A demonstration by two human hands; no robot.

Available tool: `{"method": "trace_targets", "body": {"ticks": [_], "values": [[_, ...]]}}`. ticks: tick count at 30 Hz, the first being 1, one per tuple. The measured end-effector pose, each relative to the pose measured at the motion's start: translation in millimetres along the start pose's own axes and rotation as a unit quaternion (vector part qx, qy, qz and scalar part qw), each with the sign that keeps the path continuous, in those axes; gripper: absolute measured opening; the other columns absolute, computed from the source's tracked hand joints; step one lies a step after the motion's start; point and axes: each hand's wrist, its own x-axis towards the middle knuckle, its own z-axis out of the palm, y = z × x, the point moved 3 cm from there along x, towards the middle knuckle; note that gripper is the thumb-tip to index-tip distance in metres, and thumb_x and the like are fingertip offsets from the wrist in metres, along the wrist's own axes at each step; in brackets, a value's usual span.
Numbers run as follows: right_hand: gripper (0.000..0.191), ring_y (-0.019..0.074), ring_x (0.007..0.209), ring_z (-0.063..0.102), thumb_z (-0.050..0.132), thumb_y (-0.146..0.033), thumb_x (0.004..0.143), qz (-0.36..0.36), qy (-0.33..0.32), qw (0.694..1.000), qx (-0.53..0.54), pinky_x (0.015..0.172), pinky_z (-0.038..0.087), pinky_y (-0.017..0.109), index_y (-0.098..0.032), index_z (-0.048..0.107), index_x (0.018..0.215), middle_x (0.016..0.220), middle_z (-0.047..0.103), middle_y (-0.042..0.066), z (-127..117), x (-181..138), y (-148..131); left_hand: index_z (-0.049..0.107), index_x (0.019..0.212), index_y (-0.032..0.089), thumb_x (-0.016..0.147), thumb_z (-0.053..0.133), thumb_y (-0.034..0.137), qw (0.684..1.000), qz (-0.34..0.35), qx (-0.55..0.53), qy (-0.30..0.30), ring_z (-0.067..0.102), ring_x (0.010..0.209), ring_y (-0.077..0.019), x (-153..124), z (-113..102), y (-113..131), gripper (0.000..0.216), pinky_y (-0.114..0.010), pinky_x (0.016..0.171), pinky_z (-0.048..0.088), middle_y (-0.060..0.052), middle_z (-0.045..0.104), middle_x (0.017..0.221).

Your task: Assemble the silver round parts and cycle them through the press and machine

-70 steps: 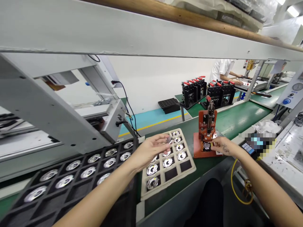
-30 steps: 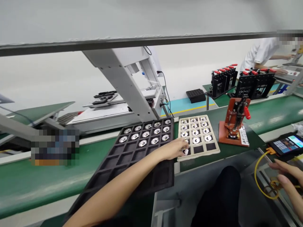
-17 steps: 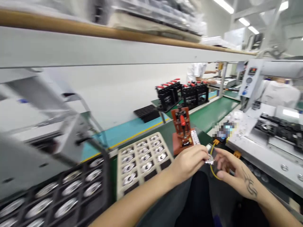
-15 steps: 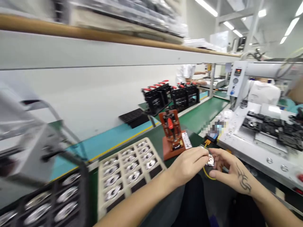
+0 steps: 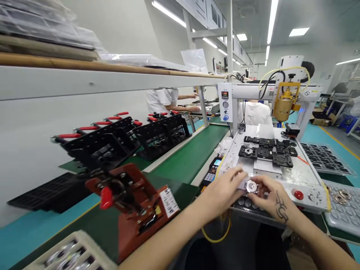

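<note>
Head view, the only one. Over the front edge of the white machine table point(image 5: 298, 174), pinching a round metal part point(image 5: 251, 186) from both sides: left hand point(image 5: 225, 189) closed on its left rim with the fingertips, right hand point(image 5: 271, 198), tattooed on the back, closed on its right rim with thumb and forefinger. Held just above the table's front lip, near a red push button point(image 5: 298, 195) and well short of the black nests point(image 5: 266, 152) farther back.

Judged as a hand-to-hand moment: shared between two grips, seated nowhere yet. Calls next for slackening one grip only after firming the other, and for keeping the part flat so as not to drop it off the table's edge.

Off to the left, on the green belt point(image 5: 188, 157): a red toggle press point(image 5: 132, 202), tilted in this view, just beside the corner of a beige tray point(image 5: 84, 237) with shiny discs in its pockets. Between belt and table, a keypad pendant point(image 5: 210, 175).

Writing: a white label point(image 5: 168, 202) on the press base, printed but too small to read. Red digits on the white controller box point(image 5: 225, 107), also unreadable. No brand legible anywhere.
</note>
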Motion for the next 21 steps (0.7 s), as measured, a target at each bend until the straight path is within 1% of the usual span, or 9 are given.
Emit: {"method": "trace_targets", "body": {"ticks": [3, 4, 6, 9, 13, 15, 17, 18, 21], "values": [[0.033, 0.0186, 0.063, 0.062, 0.075, -0.035, 0.088, 0.006, 0.053, 0.997, -0.059, 0.061, 0.055, 0.032, -0.020, 0.074, 0.117, 0.076, 0.066, 0.000, -38.6, 7.8, 12.4, 0.057, 0.143, 0.023, 0.105, 0.062, 0.031, 0.992, -0.083, -0.089, -0.021, 0.065, 0.130, -0.0312, 47.8, 5.7, -49.6, 0.040, -0.048, 0.113, 0.055, -0.015, 0.065, 0.141], [0.035, 0.0184, 0.062, 0.062, 0.075, -0.036, 0.088, 0.000, 0.067, 0.995, -0.076, 0.062, 0.056, 0.033, -0.020, 0.073, 0.119, 0.076, 0.066, 0.000, -50.8, 9.9, 13.3, 0.059, 0.141, 0.021, 0.104, 0.063, 0.032, 0.987, -0.120, -0.102, -0.034, 0.064, 0.130, -0.0313, 65.8, 9.1, -68.1, 0.039, -0.048, 0.114, 0.053, -0.015, 0.066, 0.139], [0.036, 0.0189, 0.064, 0.062, 0.075, -0.037, 0.089, -0.017, 0.090, 0.990, -0.109, 0.067, 0.058, 0.034, -0.021, 0.072, 0.122, 0.079, 0.068, 0.001, -71.6, 11.4, 10.1, 0.062, 0.140, 0.017, 0.099, 0.067, 0.035, 0.973, -0.185, -0.102, -0.090, 0.062, 0.133, -0.0329, 100.2, 20.5, -101.7, 0.045, -0.048, 0.116, 0.050, -0.018, 0.065, 0.141], [0.035, 0.0213, 0.072, 0.066, 0.074, -0.039, 0.092, -0.034, 0.106, 0.982, -0.154, 0.072, 0.059, 0.035, -0.025, 0.072, 0.124, 0.086, 0.070, 0.002, -92.6, 4.4, 0.0, 0.069, 0.132, 0.013, 0.085, 0.081, 0.039, 0.961, -0.198, -0.107, -0.160, 0.065, 0.128, -0.0362, 139.2, 39.9, -133.7, 0.056, -0.046, 0.111, 0.051, -0.019, 0.068, 0.138], [0.034, 0.0201, 0.068, 0.063, 0.071, -0.038, 0.095, -0.042, 0.130, 0.974, -0.180, 0.076, 0.058, 0.036, -0.027, 0.071, 0.126, 0.084, 0.067, 0.000, -108.7, -6.4, -3.6, 0.079, 0.105, 0.017, 0.072, 0.087, 0.039, 0.952, -0.184, -0.125, -0.212, 0.072, 0.110, -0.0326, 162.4, 57.3, -148.3, 0.041, -0.038, 0.097, 0.055, -0.011, 0.078, 0.117], [0.033, 0.0203, 0.070, 0.061, 0.069, -0.040, 0.096, -0.034, 0.143, 0.972, -0.185, 0.076, 0.057, 0.036, -0.026, 0.070, 0.126, 0.083, 0.066, 0.000, -113.3, 0.5, 1.2, 0.079, 0.094, 0.018, 0.066, 0.088, 0.036, 0.949, -0.187, -0.128, -0.220, 0.074, 0.097, -0.0314, 167.4, 60.2, -149.0, 0.035, -0.036, 0.087, 0.056, -0.008, 0.080, 0.102], [0.035, 0.0211, 0.073, 0.062, 0.068, -0.042, 0.096, -0.023, 0.132, 0.973, -0.190, 0.072, 0.056, 0.035, -0.023, 0.070, 0.125, 0.084, 0.065, 0.001, -113.7, 20.7, 8.8, 0.078, 0.087, 0.017, 0.060, 0.089, 0.030, 0.950, -0.195, -0.125, -0.208, 0.073, 0.091, -0.0317, 171.0, 58.0, -147.5, 0.032, -0.036, 0.082, 0.056, -0.007, 0.078, 0.093], [0.035, 0.0215, 0.074, 0.062, 0.068, -0.043, 0.096, -0.019, 0.115, 0.973, -0.197, 0.071, 0.055, 0.034, -0.022, 0.070, 0.125, 0.085, 0.065, 0.002, -111.7, 35.3, 13.3, 0.077, 0.086, 0.017, 0.059, 0.088, 0.028, 0.953, -0.198, -0.125, -0.193, 0.073, 0.092, -0.0321, 172.1, 54.7, -146.3, 0.031, -0.037, 0.083, 0.055, -0.008, 0.078, 0.094], [0.033, 0.0229, 0.085, 0.065, 0.070, -0.039, 0.094, -0.021, 0.049, 0.972, -0.228, 0.079, 0.055, 0.034, -0.018, 0.072, 0.119, 0.094, 0.068, 0.006, -98.5, 88.7, 28.2, 0.075, 0.101, 0.017, 0.072, 0.082, 0.033, 0.962, -0.208, -0.129, -0.118, 0.070, 0.109, -0.0318, 170.3, 35.8, -141.6, 0.034, -0.038, 0.095, 0.055, -0.011, 0.076, 0.115]]}}
